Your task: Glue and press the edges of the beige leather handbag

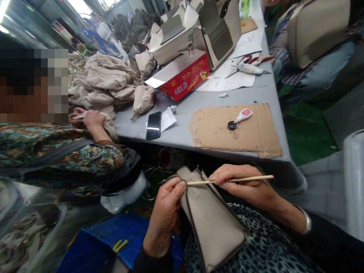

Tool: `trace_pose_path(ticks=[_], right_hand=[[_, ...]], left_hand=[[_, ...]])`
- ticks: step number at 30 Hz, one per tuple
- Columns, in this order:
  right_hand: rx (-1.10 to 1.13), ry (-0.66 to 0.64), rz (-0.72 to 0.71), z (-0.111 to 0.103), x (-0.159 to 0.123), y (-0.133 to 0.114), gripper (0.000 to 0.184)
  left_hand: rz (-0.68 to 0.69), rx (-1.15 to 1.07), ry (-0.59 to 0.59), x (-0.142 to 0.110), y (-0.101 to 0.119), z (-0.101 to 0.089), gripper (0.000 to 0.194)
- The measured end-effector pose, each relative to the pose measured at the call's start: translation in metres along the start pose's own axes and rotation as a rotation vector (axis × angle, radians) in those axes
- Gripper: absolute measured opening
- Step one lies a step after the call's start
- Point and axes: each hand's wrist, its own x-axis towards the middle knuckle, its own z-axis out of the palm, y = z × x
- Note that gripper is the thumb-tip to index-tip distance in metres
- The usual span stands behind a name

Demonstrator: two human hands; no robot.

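On my lap rests a beige handbag [213, 223] with dark edging, its upper end tilted toward the table. My left hand [167, 201] pinches the bag's top edge between thumb and fingers. In my right hand [247, 185] is a thin wooden stick [253, 178], held like a pen. The stick's far tip touches the bag's edge close to my left thumb. Beyond my hands, a small white glue bottle [245, 114] lies on a cardboard sheet [213, 129], its nozzle end at a round black cap or dish [231, 125].
A phone [153, 126], a red glue box [184, 77] and pliers [239, 65] lie on the grey table [127, 129]. Further back are handbags [218, 38] and piled beige pieces [105, 76]. One co-worker's hands [91, 118] work at the left; another person sits at right. A blue bin [113, 242] stands below.
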Motion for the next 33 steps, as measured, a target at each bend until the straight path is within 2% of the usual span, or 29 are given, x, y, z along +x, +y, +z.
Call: trace_pose_path(ticks=[11,18,20,22,25,29,31,33], right_hand=[[-0.2,-0.224,-0.23,-0.015,0.004,-0.009,0.024],[-0.332,-0.269,-0.323,-0.018,-0.003,-0.017,0.03],[-0.333,-0.196,-0.313,-0.021,-0.006,-0.021,0.033],[-0.349,-0.057,-0.292,-0.027,-0.008,-0.026,0.036],[-0.434,0.237,-0.245,-0.042,-0.009,-0.031,0.032],[-0.711,0.589,-0.223,-0.07,-0.003,-0.029,0.015],[-0.844,0.66,-0.23,-0.083,0.001,-0.026,0.011],[-0.913,0.667,-0.227,-0.091,0.006,-0.023,0.01]], left_hand=[[0.008,0.035,0.046,0.004,-0.009,-0.005,0.044],[0.077,0.053,0.115,0.005,-0.014,0.0,0.041],[0.098,0.05,0.141,0.006,-0.015,0.0,0.041],[0.102,0.065,0.156,0.007,-0.016,-0.001,0.041],[0.084,0.109,0.174,0.009,-0.018,-0.004,0.046],[0.05,0.133,0.194,0.018,-0.021,-0.007,0.053],[0.052,0.163,0.196,0.022,-0.021,-0.006,0.056],[0.092,0.219,0.203,0.024,-0.02,-0.005,0.058]])
